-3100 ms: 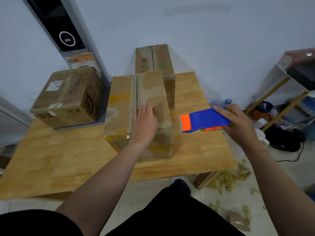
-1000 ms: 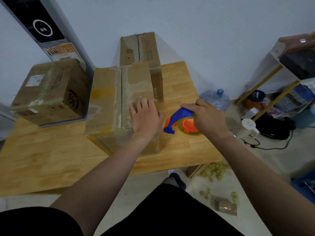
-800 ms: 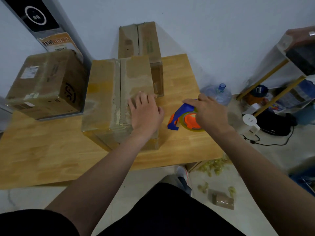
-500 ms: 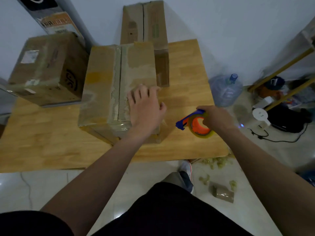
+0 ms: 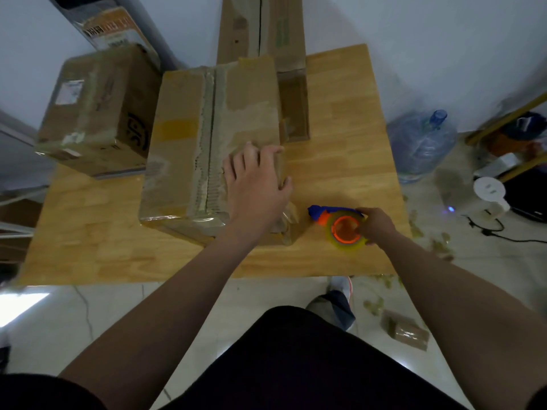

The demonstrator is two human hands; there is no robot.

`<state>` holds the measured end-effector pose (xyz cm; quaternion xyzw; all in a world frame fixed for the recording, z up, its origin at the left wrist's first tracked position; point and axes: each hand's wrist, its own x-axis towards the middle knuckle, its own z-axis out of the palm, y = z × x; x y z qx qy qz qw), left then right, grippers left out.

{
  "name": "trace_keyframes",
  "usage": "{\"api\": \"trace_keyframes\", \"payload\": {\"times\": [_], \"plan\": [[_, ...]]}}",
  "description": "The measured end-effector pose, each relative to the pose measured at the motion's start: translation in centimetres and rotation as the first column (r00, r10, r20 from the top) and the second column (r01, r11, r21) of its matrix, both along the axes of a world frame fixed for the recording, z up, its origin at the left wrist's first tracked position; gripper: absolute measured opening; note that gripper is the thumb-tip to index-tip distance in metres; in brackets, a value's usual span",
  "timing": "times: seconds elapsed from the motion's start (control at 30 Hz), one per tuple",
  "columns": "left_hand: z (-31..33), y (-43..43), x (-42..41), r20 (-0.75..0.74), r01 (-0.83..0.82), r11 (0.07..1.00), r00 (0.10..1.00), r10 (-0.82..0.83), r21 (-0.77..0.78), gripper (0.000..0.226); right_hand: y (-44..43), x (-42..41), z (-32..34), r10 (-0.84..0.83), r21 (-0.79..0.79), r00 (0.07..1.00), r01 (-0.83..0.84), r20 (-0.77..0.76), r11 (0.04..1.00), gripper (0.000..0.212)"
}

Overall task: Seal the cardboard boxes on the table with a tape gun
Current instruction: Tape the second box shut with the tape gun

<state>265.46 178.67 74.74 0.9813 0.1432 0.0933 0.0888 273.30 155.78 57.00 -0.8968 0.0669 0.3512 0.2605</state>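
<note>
Pressing left hand [image 5: 256,184]: flat, fingers spread, on middle box [image 5: 183,137], right flap.
Gripping right hand [image 5: 376,226]: curled round tape gun [image 5: 337,221], near right of table [image 5: 340,113].

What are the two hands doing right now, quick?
The left hand is open, lying flat on the middle box.
The right hand is closed, holding the tape gun.
</note>
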Motion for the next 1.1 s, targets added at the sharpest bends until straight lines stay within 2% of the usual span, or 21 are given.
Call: {"api": "trace_keyframes", "payload": {"times": [0.1,0.23,0.3,0.43,0.53,0.67,0.73,0.83,0.97,1.03,1.1], "plan": [[0.1,-0.1,0.0,-0.028,0.006,1.000,1.000,-0.006,-0.006,0.059,0.6,0.3,0.7,0.046,-0.039,0.998,-0.044,0.036,0.998,0.059],[0.6,-0.6,0.1,-0.057,0.034,0.999,0.998,-0.033,0.006,0.069,2.1,0.6,5.0,0.122,-0.029,0.979,-0.118,0.163,0.993,0.080],[1.2,-0.4,0.1,-0.061,0.030,0.997,0.997,-0.035,-0.078,0.076,3.2,0.3,8.0,0.130,-0.006,0.952,-0.134,0.277,0.991,0.083],[2.9,1.8,-0.4,0.009,0.033,0.920,0.999,-0.033,-0.391,0.084,5.7,-1.1,14.5,0.146,0.000,0.875,-0.165,0.462,0.986,0.079],[3.8,4.5,-1.4,-0.016,0.083,0.872,0.994,-0.104,-0.482,0.079,7.5,-2.2,18.1,0.221,-0.055,0.795,-0.230,0.565,0.972,0.077],[4.7,8.8,-3.9,-0.065,0.085,0.903,0.990,-0.124,-0.420,0.066,10.0,-3.5,21.7,0.287,-0.084,0.720,-0.304,0.632,0.949,0.072],[5.3,10.7,-5.6,-0.091,0.070,0.915,0.989,-0.116,-0.398,0.059,11.6,-4.5,23.0,0.270,-0.043,0.680,-0.331,0.682,0.943,0.066],[5.8,13.2,-8.3,-0.093,0.048,0.944,0.992,-0.082,-0.328,0.054,14.1,-6.2,23.6,0.243,0.039,0.641,-0.393,0.728,0.919,0.053],[4.6,16.2,-10.9,-0.084,0.013,0.966,0.996,-0.035,-0.257,0.054,17.4,-8.5,22.8,0.299,0.060,0.618,-0.492,0.727,0.869,0.039],[3.3,17.1,-11.5,-0.098,-0.009,0.974,0.995,-0.014,-0.228,0.058,19.2,-9.6,22.0,0.327,0.043,0.597,-0.520,0.733,0.853,0.040],[2.1,17.4,-11.6,-0.102,-0.009,0.977,0.995,-0.013,-0.213,0.066,20.8,-10.7,20.7,0.381,-0.044,0.564,-0.519,0.732,0.853,0.049]]}}
